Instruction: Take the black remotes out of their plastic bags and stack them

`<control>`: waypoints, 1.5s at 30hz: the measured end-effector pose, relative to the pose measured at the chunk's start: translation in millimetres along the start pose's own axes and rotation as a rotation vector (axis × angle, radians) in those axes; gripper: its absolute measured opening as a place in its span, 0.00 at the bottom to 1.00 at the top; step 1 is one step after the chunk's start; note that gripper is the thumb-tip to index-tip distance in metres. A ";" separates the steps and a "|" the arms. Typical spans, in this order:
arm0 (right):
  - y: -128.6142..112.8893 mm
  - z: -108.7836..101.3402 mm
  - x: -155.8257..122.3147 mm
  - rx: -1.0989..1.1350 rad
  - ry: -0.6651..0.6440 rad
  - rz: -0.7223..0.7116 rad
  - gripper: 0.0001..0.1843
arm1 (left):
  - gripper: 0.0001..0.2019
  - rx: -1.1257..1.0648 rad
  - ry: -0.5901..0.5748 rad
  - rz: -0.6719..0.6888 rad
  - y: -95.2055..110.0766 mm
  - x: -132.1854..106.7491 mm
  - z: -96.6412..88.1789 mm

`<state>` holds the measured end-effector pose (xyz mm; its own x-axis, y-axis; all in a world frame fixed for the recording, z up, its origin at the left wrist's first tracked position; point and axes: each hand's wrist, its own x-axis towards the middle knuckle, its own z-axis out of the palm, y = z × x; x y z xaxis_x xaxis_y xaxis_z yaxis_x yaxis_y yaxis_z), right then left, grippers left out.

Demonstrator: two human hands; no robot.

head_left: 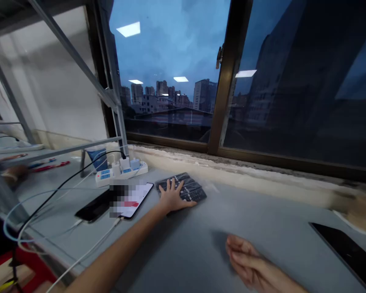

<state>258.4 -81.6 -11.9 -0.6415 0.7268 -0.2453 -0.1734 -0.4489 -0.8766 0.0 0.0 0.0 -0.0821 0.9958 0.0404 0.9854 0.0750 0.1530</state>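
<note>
My left hand point(172, 198) lies with its fingers spread over a few dark flat packs point(197, 191), which have rows of small light marks and a shiny surface. The packs overlap like a small fan on the grey table; I cannot tell what is in them. Part of them is hidden under the palm. Lower and to the right, my right hand point(245, 260) hovers or rests over the table, fingers curled together and thumb laid along them. Nothing shows in it.
Left of the packs lie a lit phone point(140, 199) and a dark phone point(94, 205), both on charging cables. Behind them sits a white power strip point(122, 174) beside a blue cup point(98, 158). A black tablet-like slab point(347, 252) lies far right. A metal frame point(118, 118) stands left.
</note>
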 end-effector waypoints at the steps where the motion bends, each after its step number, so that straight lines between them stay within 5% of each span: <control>1: -0.3 -0.1 -0.1 -0.002 -0.006 0.003 0.15 | 0.53 0.005 0.013 -0.018 -1.3 0.4 0.0; 8: -1.7 0.8 1.6 -0.015 -0.010 0.005 0.15 | 0.52 0.031 0.104 -0.037 -7.7 3.4 1.0; 14: -5.6 -3.8 10.3 -0.234 0.153 -0.122 0.18 | 0.31 0.143 0.391 0.283 6.2 -8.0 -3.7; 19: -18.3 -27.3 16.9 -0.639 0.366 -0.344 0.18 | 0.21 0.192 0.349 0.264 25.8 -17.8 1.2; 23: -27.6 -50.1 18.4 -1.007 0.519 -0.503 0.13 | 0.17 0.155 0.283 0.392 28.4 -21.7 4.2; 30: -32.7 -68.5 15.2 -1.239 0.686 -0.452 0.12 | 0.16 -0.003 0.185 0.722 43.6 -36.7 3.7; 45: -25.6 -69.7 18.9 -1.291 0.430 -0.483 0.13 | 0.19 -0.050 0.154 0.803 43.9 -35.0 6.5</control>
<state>302.8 -20.2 -23.0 -0.4060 0.8705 0.2783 0.6283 0.4870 -0.6066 47.1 -31.3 -1.1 0.6225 0.7265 0.2910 0.7452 -0.6639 0.0632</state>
